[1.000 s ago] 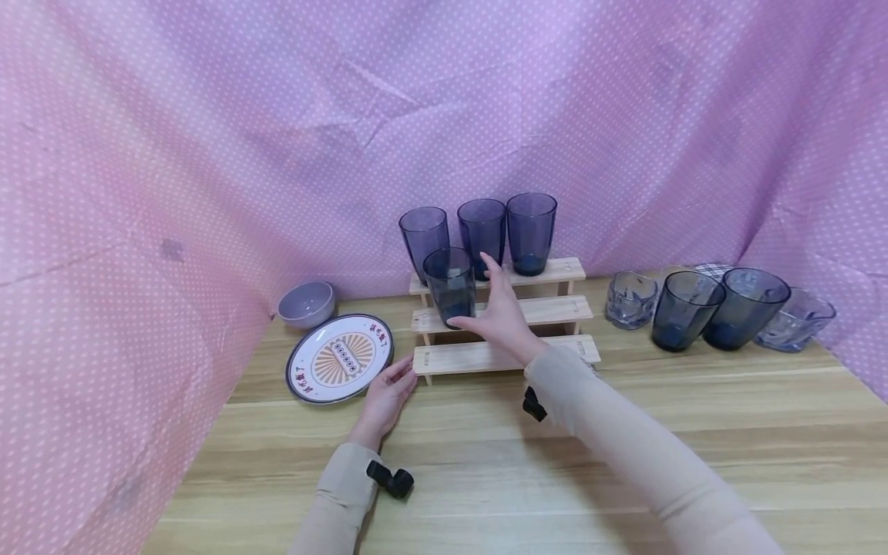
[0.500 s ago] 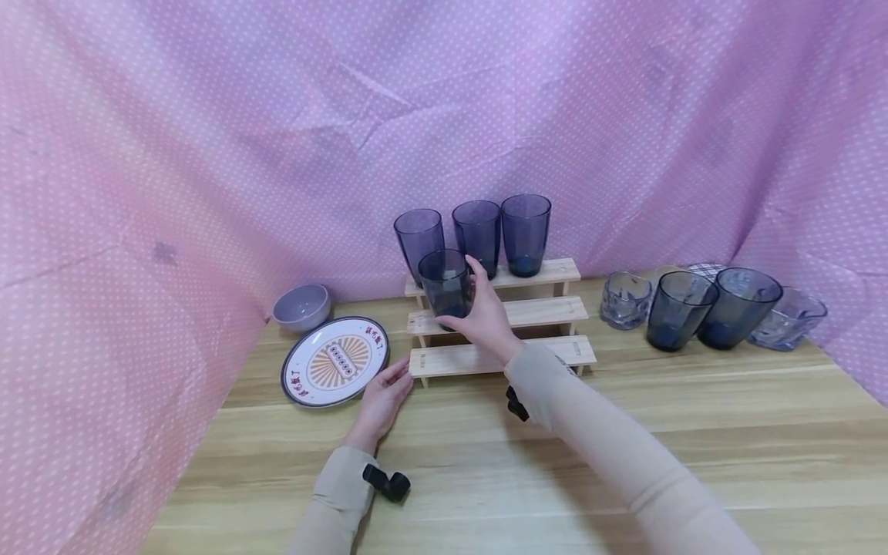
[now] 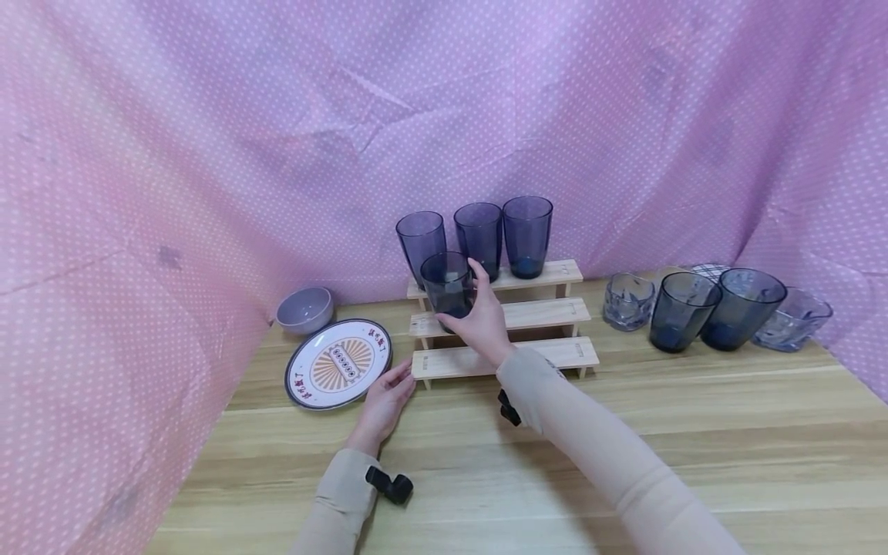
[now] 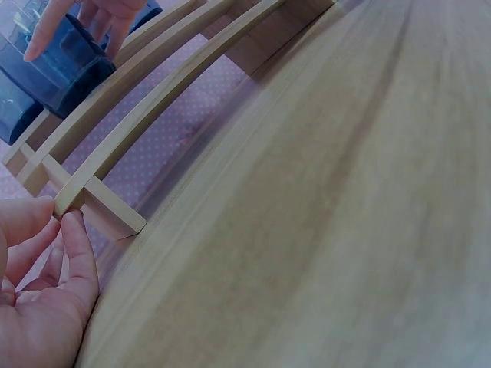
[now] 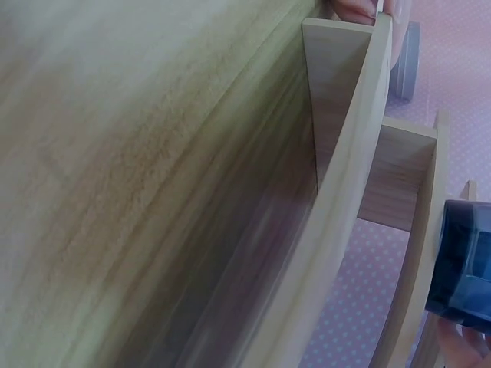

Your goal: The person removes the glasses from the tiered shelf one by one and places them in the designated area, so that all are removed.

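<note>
My right hand [image 3: 481, 320] grips a dark tinted glass tumbler [image 3: 444, 281] at the left end of the middle step of a tiered wooden rack [image 3: 502, 360]. Its thumb lies across the front, low on the tumbler, and a finger reaches up along the right side. In the right wrist view the tumbler's thick base [image 5: 460, 264] shows close to the step. My left hand [image 3: 383, 405] pinches the left end of the lowest board [image 4: 126, 142] between thumb and fingers. Three matching tumblers [image 3: 527, 231] stand upright on the top step, the left one partly hidden behind the held tumbler.
Left of the rack lie a patterned plate [image 3: 338, 364] and a purple-grey bowl [image 3: 305, 310]. Two more tinted tumblers [image 3: 683, 308] and two clear glasses [image 3: 628, 301] stand to the right on the wooden table [image 3: 486, 478]. A pink dotted cloth [image 3: 347, 139] hangs behind.
My right hand has moved a little left and closed in on the tumbler, its raised finger now against the glass. The left hand stays at the rack's corner.
</note>
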`<state>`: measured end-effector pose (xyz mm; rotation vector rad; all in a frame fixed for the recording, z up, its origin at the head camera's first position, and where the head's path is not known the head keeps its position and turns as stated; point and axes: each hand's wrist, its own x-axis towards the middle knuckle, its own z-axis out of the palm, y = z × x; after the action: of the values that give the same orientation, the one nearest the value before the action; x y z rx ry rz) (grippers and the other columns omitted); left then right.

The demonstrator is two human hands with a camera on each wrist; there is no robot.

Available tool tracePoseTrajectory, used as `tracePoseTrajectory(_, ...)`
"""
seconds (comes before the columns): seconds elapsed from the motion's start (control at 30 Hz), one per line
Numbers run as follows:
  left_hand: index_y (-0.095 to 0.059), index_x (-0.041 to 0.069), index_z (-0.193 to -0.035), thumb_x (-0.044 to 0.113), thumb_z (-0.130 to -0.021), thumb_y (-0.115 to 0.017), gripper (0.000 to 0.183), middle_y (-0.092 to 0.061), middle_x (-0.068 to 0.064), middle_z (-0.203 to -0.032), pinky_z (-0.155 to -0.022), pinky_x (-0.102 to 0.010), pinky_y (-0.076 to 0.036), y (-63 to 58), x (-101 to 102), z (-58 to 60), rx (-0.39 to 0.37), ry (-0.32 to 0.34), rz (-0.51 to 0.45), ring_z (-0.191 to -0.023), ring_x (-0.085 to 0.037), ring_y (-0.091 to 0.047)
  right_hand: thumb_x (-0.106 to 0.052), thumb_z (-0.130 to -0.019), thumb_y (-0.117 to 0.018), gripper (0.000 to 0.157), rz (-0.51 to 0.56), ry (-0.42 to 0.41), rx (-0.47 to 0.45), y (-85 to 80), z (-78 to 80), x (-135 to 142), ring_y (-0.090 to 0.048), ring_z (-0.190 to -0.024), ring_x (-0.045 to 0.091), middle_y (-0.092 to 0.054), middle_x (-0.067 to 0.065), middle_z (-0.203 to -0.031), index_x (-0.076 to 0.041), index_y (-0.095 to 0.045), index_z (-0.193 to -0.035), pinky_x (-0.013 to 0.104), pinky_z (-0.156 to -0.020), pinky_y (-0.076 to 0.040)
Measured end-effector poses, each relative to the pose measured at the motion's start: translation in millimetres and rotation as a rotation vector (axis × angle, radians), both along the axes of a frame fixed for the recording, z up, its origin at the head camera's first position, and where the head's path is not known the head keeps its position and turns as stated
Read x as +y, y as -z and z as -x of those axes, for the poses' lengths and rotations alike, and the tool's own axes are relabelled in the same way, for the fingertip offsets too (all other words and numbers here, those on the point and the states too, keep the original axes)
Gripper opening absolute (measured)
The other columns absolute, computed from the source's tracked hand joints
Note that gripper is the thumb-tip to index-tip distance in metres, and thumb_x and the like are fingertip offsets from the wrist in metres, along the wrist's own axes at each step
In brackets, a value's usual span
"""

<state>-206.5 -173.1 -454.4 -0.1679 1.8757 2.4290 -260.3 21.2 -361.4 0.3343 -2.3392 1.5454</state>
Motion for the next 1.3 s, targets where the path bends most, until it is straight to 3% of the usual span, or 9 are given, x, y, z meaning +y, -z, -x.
tracePoseTrajectory(0.23,-0.037,-0.009,-0.138,-0.008,-0.093,-0.045,0.046,-0.051,-0.003,-0.109,-0.09,-0.016,-0.049,-1.7,-1,-0.1,-0.004,0.009,0.028,-0.099,-0.005,-0.053,-0.021,-0.071,-0.084,0.102,0.014,-0.01,-0.011,-1.5,-2.3,3,-0.051,-0.121,0.029,-0.049,0.016,-0.133,-0.028,-0.018,-0.148,0.044,-0.101,-0.046)
tracePoseTrajectory(0.8,-0.038,-0.01,-0.137,-0.009,-0.093,-0.044,0.045,-0.052,-0.001,-0.106,-0.087,-0.014,-0.049,-4.4,-1,1.1,-0.014,0.001,0.021,-0.096,-0.004,-0.054,-0.013,-0.068,-0.085,0.102,0.033,-0.029,0.001,-5.1,-13.1,13,-0.058,-0.109,0.032,-0.054,0.016,-0.122,-0.026,-0.02,-0.146,0.047,-0.095,-0.049)
tracePoseTrajectory(1.1,-0.037,-0.01,-0.137,-0.009,-0.092,-0.045,0.046,-0.053,0.0,-0.104,-0.087,-0.014,-0.05,-3.6,-1,0.4,-0.017,-0.007,0.02,-0.096,-0.004,-0.054,-0.008,-0.068,-0.084,0.103,0.067,-0.06,0.031,-1.6,-20.9,18,-0.056,-0.113,0.034,-0.053,0.018,-0.123,-0.022,-0.019,-0.146,0.049,-0.097,-0.047)
tracePoseTrajectory(1.3,-0.035,-0.013,-0.137,-0.009,-0.092,-0.045,0.046,-0.054,0.0,-0.103,-0.086,-0.014,-0.05,-3.3,-1,0.5,-0.001,0.003,0.01,-0.095,-0.004,-0.054,-0.008,-0.067,-0.085,0.105,0.075,-0.063,0.024,-7.6,-28.1,25,-0.055,-0.117,0.034,-0.053,0.017,-0.126,-0.025,-0.019,-0.146,0.051,-0.095,-0.049)
